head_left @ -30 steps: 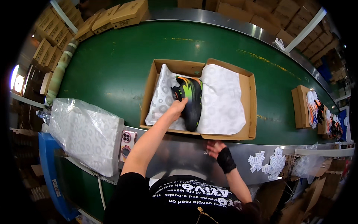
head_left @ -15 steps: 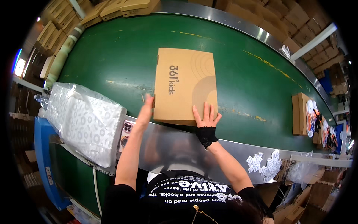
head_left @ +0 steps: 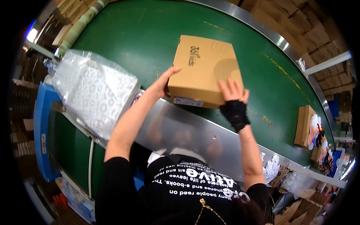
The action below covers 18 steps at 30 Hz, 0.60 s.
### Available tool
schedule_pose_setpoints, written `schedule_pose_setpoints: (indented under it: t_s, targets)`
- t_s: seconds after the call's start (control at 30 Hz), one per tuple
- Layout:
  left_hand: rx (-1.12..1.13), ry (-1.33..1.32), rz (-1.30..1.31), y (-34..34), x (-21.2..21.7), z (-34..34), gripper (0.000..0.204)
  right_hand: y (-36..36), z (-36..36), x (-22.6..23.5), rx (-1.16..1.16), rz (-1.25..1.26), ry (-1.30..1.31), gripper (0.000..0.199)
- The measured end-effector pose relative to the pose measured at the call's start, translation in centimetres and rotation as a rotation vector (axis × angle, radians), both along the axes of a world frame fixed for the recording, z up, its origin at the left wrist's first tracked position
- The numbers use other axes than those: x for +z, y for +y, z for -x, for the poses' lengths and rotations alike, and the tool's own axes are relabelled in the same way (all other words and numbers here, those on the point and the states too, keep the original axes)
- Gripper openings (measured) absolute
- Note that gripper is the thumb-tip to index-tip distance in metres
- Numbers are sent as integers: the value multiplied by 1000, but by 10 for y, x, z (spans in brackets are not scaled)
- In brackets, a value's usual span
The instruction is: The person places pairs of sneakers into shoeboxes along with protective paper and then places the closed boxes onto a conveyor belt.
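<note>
A brown cardboard shoe box (head_left: pixel 204 62) with a closed lid is on the green conveyor belt, turned slightly, and its near side shows a white label. My left hand (head_left: pixel 163 83) grips the box's left side, thumb over the lid's edge and fingers mostly hidden beside it. My right hand (head_left: pixel 234 95), with a black lace band round the wrist and palm, lies on the near right corner of the lid. Its fingers are stretched out and apart. Left of my left forearm is a stack of grey-patterned white paper (head_left: pixel 97 84) in clear plastic.
A steel ledge (head_left: pixel 187 122) runs along the belt (head_left: pixel 123 33) on my side. At the right stand an open carton (head_left: pixel 304 125) and several shoes (head_left: pixel 315 131). White labels (head_left: pixel 272 168) lie near my right elbow. A blue frame (head_left: pixel 45 131) stands at the left.
My left hand has come onto the box's left side. The box has turned a little clockwise, and its labelled near side now shows. The whole view has shifted.
</note>
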<state>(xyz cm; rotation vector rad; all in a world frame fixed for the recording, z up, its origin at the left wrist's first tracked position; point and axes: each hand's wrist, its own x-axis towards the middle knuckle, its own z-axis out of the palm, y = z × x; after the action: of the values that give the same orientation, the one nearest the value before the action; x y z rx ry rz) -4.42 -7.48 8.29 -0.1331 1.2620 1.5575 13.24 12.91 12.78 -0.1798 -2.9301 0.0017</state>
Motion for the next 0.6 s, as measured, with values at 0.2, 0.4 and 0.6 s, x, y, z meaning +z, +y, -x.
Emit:
schedule_pose_setpoints:
  t_s: [0.2,0.4,0.6]
  targets:
    - [223,-52,-111,-64,64,-35,65,-10,-10,65,77,217,447,65]
    - [622,-30,-211,-174,118,-81,60,22,-66,-26,-50,441,170,54]
    - [928,37,-325,-278,124,-133,70,68,-146,-142,-366,414,-228,52]
